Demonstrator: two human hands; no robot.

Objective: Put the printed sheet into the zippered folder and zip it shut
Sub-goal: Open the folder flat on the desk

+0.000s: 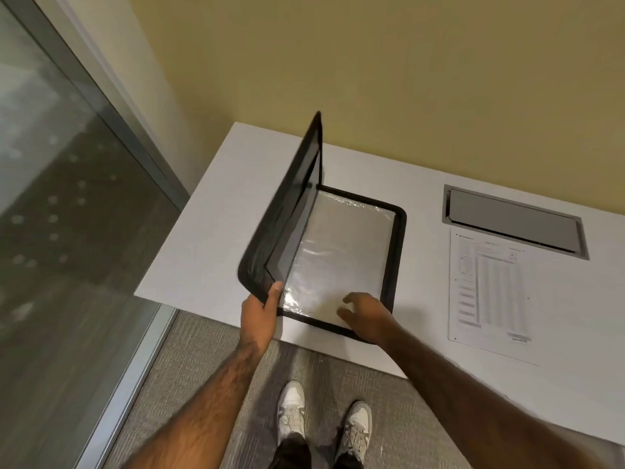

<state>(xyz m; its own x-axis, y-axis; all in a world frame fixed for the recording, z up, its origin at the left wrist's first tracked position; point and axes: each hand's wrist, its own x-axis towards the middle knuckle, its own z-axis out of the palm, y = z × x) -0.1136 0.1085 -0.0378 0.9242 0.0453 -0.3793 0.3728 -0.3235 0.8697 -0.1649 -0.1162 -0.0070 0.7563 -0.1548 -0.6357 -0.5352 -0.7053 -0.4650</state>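
A white bench (209,252) stands against a yellow wall (406,79), with a glass partition (61,204) at its left and grey carpet (216,350) below its near edge. On the bench lies a black-edged zippered folder (394,252), unzipped and spread open: its lower half rests flat with a clear plastic sleeve (341,252) facing up, and its cover is raised nearly upright along the left side. To the right of the folder, well apart from it, the printed sheet (490,292) lies flat on the bench, just in front of a grey hatch (514,221) set into the bench top. The left hand (260,313) pinches the near corner of the raised cover between thumb and fingers (275,289). The right hand (365,316) is over the near edge of the flat half, its fingers loosely spread and gripping nothing. Two white shoes (321,421) stand on the carpet below.
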